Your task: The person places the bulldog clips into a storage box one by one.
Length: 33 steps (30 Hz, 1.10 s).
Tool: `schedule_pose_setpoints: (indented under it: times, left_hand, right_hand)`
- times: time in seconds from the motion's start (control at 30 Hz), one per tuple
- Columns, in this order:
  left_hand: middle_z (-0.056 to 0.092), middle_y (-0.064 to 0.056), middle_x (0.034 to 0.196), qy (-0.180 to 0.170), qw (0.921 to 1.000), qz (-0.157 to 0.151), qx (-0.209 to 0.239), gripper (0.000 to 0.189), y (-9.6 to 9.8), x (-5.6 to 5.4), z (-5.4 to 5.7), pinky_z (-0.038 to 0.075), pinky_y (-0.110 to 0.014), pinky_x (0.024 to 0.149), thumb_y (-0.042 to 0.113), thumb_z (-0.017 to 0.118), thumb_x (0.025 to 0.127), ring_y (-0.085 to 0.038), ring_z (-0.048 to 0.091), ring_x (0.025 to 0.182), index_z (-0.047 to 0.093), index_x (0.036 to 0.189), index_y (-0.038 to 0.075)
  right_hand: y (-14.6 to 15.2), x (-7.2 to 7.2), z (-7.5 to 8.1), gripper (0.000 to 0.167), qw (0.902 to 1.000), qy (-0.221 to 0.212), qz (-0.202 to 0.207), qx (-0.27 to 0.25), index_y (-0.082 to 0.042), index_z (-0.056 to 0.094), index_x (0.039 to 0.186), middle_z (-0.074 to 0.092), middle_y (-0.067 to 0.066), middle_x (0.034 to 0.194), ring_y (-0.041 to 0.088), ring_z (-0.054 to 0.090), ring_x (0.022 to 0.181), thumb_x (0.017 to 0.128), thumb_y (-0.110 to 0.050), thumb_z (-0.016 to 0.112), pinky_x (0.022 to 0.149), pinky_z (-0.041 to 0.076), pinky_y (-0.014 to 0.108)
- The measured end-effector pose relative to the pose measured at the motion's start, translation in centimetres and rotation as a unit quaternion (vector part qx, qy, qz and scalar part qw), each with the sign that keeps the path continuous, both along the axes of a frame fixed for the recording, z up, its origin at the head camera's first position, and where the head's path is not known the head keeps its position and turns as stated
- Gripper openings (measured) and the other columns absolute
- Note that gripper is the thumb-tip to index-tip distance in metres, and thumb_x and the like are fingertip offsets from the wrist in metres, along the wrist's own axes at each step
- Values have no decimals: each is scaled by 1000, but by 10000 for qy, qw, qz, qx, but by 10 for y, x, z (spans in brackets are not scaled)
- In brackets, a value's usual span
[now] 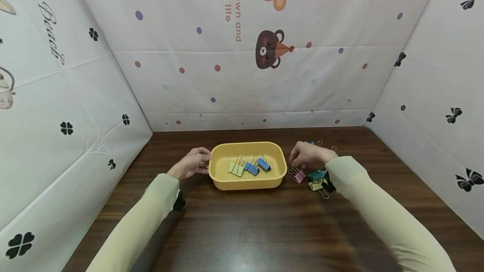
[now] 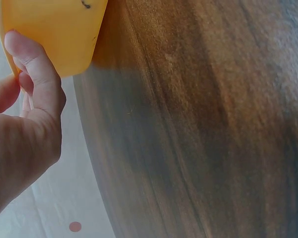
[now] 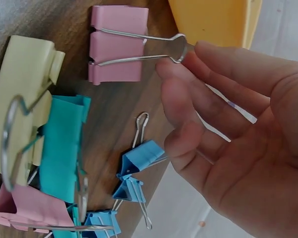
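Observation:
At its left end, the yellow bin (image 1: 247,184) is gripped by my left hand (image 1: 193,163), whose thumb and fingers (image 2: 42,74) are on either side of the rim. Inside the bin lie a light yellow binder clip (image 1: 236,169) and two blue binder clips (image 1: 252,168). Just right of the bin, my right hand (image 1: 308,154) pinches a pink binder clip (image 3: 119,44) by its wire handles between thumb and index finger. Near this hand is a loose group with a teal binder clip (image 3: 64,148), a light yellow binder clip (image 3: 22,94) and another pink binder clip (image 3: 32,206).
Several small blue binder clips (image 3: 141,157) lie beyond the right hand. The dark wooden table (image 1: 242,230) extends toward the front. White printed sheets (image 1: 227,87) stand at the back and on both sides of it.

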<state>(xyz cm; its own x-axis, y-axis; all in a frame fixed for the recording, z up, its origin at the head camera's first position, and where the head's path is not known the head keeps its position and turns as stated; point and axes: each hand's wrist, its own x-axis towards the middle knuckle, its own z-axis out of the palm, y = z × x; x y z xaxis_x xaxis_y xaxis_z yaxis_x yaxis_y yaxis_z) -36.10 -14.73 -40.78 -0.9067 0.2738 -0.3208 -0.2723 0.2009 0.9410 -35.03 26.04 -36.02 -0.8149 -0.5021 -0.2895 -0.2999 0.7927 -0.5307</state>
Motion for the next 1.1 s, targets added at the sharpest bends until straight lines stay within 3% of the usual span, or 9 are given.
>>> schedule_pose_setpoints:
  times: [0.27,0.53,0.83,1.1]
  left_hand:
    - [55,-11,94,-20,10000,23,24,19,0,-2,-4,56,-29,60,11,46,102,-16,58,66,45,116,0]
    - [55,-8,89,20,10000,-6,62,17,0,-1,-2,55,-29,61,12,47,102,-15,58,64,45,114,1]
    - [56,-9,89,23,10000,33,-49,20,0,0,-1,56,-29,61,12,47,102,-16,59,66,45,118,0]
    - [56,-10,91,7,10000,37,-45,24,0,-1,-1,56,-29,62,12,46,102,-16,59,66,44,121,-1]
  right_hand:
    - [-3,1,-10,8,10000,18,-5,-47,4,72,87,71,12,79,12,55,54,86,2,64,55,51,27]
    - [-3,2,-10,10,9999,72,-47,-136,5,71,84,69,13,76,13,55,55,89,2,62,55,51,27]
    - [1,0,-10,14,9963,-379,-349,-688,9,68,84,65,14,72,16,56,61,92,3,59,56,49,28]
    - [5,0,-4,16,9985,78,-98,-525,6,69,83,66,15,70,16,55,56,92,-2,60,55,48,26]
